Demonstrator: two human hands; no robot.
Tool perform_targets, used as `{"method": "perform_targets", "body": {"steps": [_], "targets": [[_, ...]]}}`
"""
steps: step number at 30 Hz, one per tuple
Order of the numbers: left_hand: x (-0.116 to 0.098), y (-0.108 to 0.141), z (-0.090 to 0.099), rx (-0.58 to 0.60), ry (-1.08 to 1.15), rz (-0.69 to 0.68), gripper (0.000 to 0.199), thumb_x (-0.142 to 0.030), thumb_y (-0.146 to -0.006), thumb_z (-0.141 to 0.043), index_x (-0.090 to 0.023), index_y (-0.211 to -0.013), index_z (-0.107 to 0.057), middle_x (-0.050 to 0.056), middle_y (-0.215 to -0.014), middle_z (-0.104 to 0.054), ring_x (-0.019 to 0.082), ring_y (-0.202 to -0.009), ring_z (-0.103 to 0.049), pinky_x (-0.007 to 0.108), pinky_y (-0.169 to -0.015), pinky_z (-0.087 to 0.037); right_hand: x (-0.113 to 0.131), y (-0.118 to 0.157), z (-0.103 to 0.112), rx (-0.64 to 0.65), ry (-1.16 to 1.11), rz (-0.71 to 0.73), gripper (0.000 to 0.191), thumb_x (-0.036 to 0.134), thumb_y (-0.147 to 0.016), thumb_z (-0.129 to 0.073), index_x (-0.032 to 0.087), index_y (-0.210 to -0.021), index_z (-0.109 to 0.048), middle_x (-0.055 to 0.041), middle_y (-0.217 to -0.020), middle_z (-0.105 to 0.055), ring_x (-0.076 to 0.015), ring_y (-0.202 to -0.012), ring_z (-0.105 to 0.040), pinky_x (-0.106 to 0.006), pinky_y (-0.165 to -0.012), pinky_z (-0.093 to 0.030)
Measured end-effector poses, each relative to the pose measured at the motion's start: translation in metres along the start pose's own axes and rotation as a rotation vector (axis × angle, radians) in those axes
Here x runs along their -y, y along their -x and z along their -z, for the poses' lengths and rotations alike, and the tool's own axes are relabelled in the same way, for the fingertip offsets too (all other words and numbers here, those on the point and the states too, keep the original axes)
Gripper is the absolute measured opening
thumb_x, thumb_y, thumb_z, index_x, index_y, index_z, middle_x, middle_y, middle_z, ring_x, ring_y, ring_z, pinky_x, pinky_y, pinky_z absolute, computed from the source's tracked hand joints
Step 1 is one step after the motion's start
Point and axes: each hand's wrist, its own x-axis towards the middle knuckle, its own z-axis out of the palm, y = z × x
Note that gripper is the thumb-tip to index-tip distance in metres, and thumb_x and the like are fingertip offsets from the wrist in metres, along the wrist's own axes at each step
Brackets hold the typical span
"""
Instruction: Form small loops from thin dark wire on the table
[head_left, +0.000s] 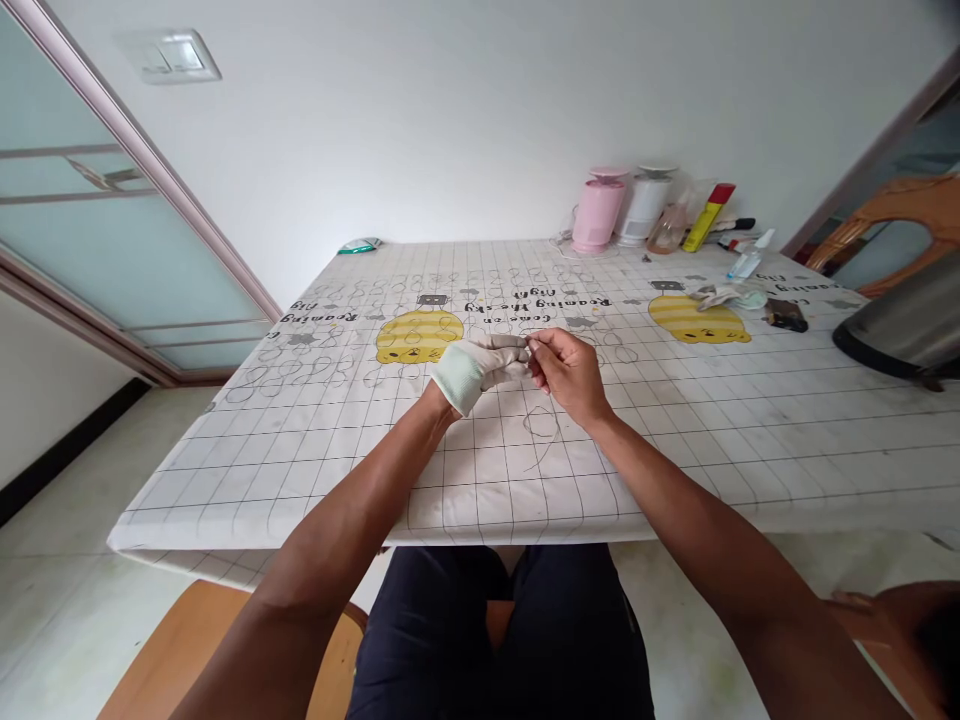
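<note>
My left hand [486, 368] wears a white glove with a pale green cuff, its fingers pressed together and pointing right. Bare and pinched, my right hand [568, 372] meets the gloved fingertips over the middle of the table. Thin dark wire or thread [541, 424] hangs or lies in a loose loop just below the hands. What the fingertips hold is too small to make out. Many thin ring-shaped loops [319, 372] lie on the checked tablecloth [465, 490] to the left and behind the hands.
Along the wall stand a pink device [598, 212], a white device [643, 208], a bottle [667, 230] and a yellow can with a red cap [709, 218]. Farther right are a crumpled glove [731, 296], a dark item [786, 315] and a metal kettle [900, 320]. A green packet [360, 245] lies back left.
</note>
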Motion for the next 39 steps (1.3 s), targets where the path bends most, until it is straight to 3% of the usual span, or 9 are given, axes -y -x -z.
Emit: {"method": "perform_targets", "body": {"steps": [7, 16, 22, 28, 32, 39], "targets": [[0.0, -0.001, 0.001, -0.097, 0.024, 0.059, 0.016, -0.009, -0.083, -0.085, -0.007, -0.097, -0.079, 0.01, -0.092, -0.078, 0.014, -0.078, -0.073, 0.035, -0.092, -0.064, 0.004, 0.0, -0.003, -0.007, 0.008, -0.022, 0.039, 0.06, -0.095, -0.075, 0.022, -0.097, -0.073, 0.0014, -0.064, -0.062, -0.0125, -0.052, -0.055, -0.023, -0.042, -0.041], [-0.007, 0.002, 0.0, -0.177, -0.004, 0.115, 0.012, -0.006, -0.09, -0.078, -0.006, -0.101, -0.075, 0.007, -0.087, -0.076, 0.012, -0.073, -0.072, 0.035, -0.091, -0.063, -0.002, -0.007, 0.009, 0.044, -0.192, -0.232, 0.064, 0.082, -0.086, -0.071, 0.019, -0.098, -0.077, -0.0088, -0.081, -0.072, -0.0168, -0.065, -0.064, -0.025, -0.044, -0.042], [-0.009, 0.002, -0.004, -0.139, -0.069, 0.162, 0.007, -0.005, -0.09, -0.074, -0.007, -0.096, -0.071, 0.006, -0.082, -0.073, 0.013, -0.068, -0.071, 0.04, -0.091, -0.063, -0.014, -0.014, 0.013, -0.03, -0.329, -0.343, 0.053, 0.069, -0.081, -0.085, 0.023, -0.107, -0.077, -0.0054, -0.09, -0.074, -0.0164, -0.075, -0.069, -0.025, -0.053, -0.05], [-0.013, 0.005, -0.008, -0.125, -0.113, 0.173, 0.003, -0.006, -0.091, -0.069, -0.009, -0.092, -0.069, 0.003, -0.077, -0.068, 0.011, -0.061, -0.066, 0.04, -0.086, -0.062, -0.005, -0.014, 0.014, 0.038, -0.383, -0.268, 0.048, 0.067, -0.086, -0.082, 0.022, -0.102, -0.08, -0.0064, -0.095, -0.073, -0.016, -0.079, -0.067, -0.027, -0.058, -0.053], [-0.016, 0.006, -0.012, -0.218, -0.215, 0.125, 0.004, -0.009, -0.089, -0.07, -0.011, -0.092, -0.072, 0.003, -0.076, -0.069, 0.012, -0.061, -0.065, 0.036, -0.08, -0.061, 0.003, -0.01, 0.012, 0.086, -0.285, -0.194, 0.048, 0.067, -0.088, -0.081, 0.022, -0.104, -0.082, -0.0071, -0.096, -0.072, -0.0164, -0.08, -0.065, -0.027, -0.058, -0.052], [-0.009, 0.006, -0.017, -0.305, -0.655, 0.006, 0.015, -0.016, -0.085, -0.07, -0.019, -0.097, -0.079, 0.004, -0.083, -0.077, 0.019, -0.071, -0.074, 0.031, -0.076, -0.056, -0.001, -0.01, 0.012, 0.0, -0.25, -0.13, 0.046, 0.066, -0.09, -0.079, 0.021, -0.093, -0.081, -0.007, -0.087, -0.069, -0.0161, -0.072, -0.063, -0.03, -0.059, -0.055]]}}
